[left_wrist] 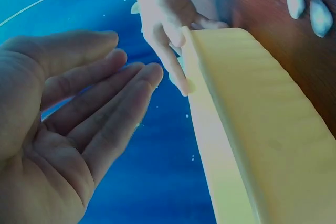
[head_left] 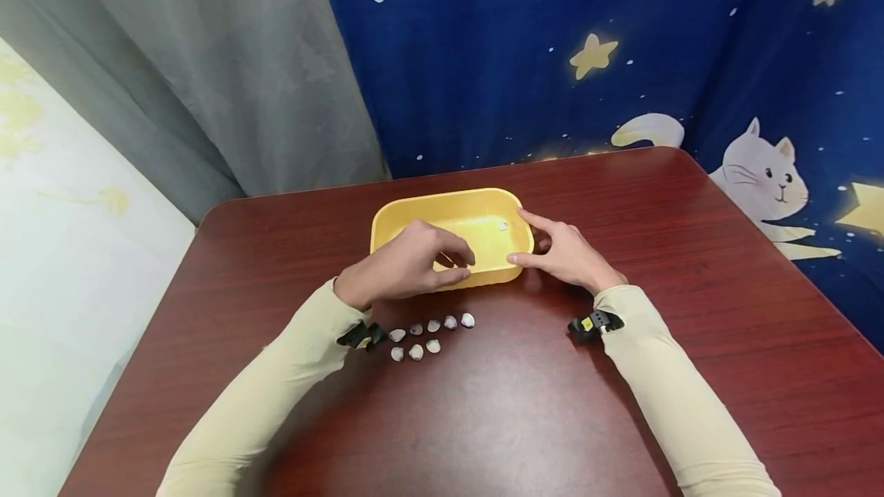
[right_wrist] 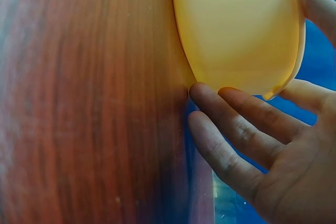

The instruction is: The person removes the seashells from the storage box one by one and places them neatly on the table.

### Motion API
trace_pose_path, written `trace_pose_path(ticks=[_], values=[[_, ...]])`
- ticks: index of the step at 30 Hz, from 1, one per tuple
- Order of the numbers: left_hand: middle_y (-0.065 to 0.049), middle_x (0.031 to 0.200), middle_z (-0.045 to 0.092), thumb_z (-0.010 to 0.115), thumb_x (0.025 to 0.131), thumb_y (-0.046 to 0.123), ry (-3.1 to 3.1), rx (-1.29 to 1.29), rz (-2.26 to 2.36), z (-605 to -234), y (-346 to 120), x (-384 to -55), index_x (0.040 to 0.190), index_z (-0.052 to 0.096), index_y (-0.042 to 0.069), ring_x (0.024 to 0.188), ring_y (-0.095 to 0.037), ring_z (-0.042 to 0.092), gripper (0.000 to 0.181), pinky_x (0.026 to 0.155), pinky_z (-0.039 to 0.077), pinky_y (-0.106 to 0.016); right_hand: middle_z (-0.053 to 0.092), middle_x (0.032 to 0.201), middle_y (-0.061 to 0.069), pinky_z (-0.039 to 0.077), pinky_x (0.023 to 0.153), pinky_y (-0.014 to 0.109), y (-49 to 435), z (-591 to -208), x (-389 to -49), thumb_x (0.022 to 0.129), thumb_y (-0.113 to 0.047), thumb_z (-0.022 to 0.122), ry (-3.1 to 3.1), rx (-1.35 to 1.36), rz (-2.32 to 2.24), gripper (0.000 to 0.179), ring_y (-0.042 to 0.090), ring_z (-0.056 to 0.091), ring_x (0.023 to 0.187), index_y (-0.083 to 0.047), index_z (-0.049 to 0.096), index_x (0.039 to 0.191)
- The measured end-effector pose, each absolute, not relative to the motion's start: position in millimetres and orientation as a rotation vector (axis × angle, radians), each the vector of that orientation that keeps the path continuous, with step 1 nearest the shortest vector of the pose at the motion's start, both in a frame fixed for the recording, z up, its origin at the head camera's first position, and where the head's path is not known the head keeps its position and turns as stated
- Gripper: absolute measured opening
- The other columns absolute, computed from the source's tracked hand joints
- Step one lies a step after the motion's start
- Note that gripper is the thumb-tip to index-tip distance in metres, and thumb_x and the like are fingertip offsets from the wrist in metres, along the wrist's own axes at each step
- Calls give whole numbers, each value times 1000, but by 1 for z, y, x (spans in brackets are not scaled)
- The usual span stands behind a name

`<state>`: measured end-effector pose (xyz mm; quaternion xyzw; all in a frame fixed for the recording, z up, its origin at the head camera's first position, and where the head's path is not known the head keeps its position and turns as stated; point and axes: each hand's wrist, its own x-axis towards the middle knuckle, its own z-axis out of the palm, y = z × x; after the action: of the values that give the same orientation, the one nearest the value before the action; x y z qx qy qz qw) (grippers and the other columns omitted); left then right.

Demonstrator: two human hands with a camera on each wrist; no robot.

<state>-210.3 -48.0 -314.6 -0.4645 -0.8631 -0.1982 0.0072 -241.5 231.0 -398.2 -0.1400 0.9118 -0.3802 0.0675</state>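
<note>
A yellow plastic tub (head_left: 414, 209) stands on the table with a small pale shell (head_left: 503, 226) inside, toward its right end. My left hand (head_left: 421, 259) is over the tub's near left part, its fingers loosely bent; in the left wrist view the left palm and fingers (left_wrist: 100, 114) have nothing between them. At the tub's right end, my right hand (head_left: 562, 251) holds the rim, thumb at the near side and index finger at the far corner. The right wrist view shows the right fingers (right_wrist: 252, 135) spread along the outer end wall.
Several small shells (head_left: 433, 325) lie in two rows on the reddish-brown table (head_left: 525, 405), in front of the tub. Behind the table hang a grey curtain (head_left: 276, 60) and a blue curtain (head_left: 483, 60) with stars and a cat.
</note>
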Motion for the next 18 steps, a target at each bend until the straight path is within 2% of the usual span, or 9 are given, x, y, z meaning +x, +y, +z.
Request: trace_pose_path(ticks=[7,18], values=[[5,91,76,72,91,19,-2820,-1277,-759,-310,-35,-230,97,78,16,76,-6,66,9,71,54,-23,58,144,10,50,100,45,231,-399,-241,80,-59,76,2737,-430,-1155,97,23,71,103,-28,29,159],[-1,103,79,71,93,19,-2906,-1202,-797,-305,-24,-251,110,78,13,82,-7,73,20,71,58,-23,59,143,9,50,101,45,231,-398,-241,80,-61,76,2736,-439,-1153,97,23,70,104,-27,29,159]])
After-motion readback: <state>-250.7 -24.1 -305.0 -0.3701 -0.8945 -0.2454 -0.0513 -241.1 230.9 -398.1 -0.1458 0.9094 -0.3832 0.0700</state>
